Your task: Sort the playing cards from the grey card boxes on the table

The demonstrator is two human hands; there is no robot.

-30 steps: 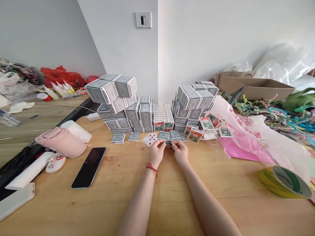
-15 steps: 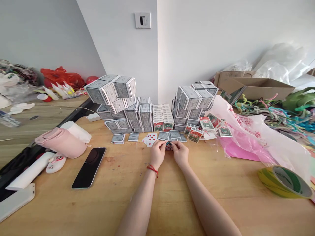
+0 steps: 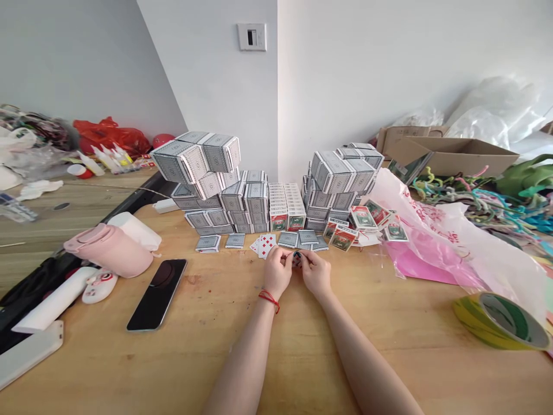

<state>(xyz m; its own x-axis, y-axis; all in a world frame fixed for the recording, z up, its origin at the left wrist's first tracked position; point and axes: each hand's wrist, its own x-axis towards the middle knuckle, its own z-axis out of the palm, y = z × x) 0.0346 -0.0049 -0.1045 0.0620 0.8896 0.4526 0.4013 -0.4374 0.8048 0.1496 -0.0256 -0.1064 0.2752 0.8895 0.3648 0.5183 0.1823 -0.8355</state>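
Note:
My left hand (image 3: pixel 277 270), with a red string at its wrist, and my right hand (image 3: pixel 315 272) meet over the table with fingertips pinched. Between them is a small playing card (image 3: pixel 296 259), mostly hidden by my fingers; its upper edge looks dark and bent. Just beyond my left hand lie face-up playing cards (image 3: pixel 266 245) with red diamonds. Folded grey-patterned cards (image 3: pixel 288 238) lie right behind my fingers, and a folded card piece (image 3: pixel 208 243) rests further left. Card-covered blocks are stacked in a left pile (image 3: pixel 244 196) and a right pile (image 3: pixel 332 173).
Card boxes (image 3: pixel 283 202) stand between the piles; loose card boxes (image 3: pixel 343 237) lie at right. A black phone (image 3: pixel 158 295), pink bottle (image 3: pixel 112 251) and white mouse (image 3: pixel 99 286) are on the left. On the right are a tape roll (image 3: pixel 496 323), plastic bag (image 3: pixel 425 222) and cardboard box (image 3: pixel 458 153).
The card between my fingers has tilted slightly, and its dark upper edge shows differently. Both hands stay in nearly the same place; the whole view has shifted a little.

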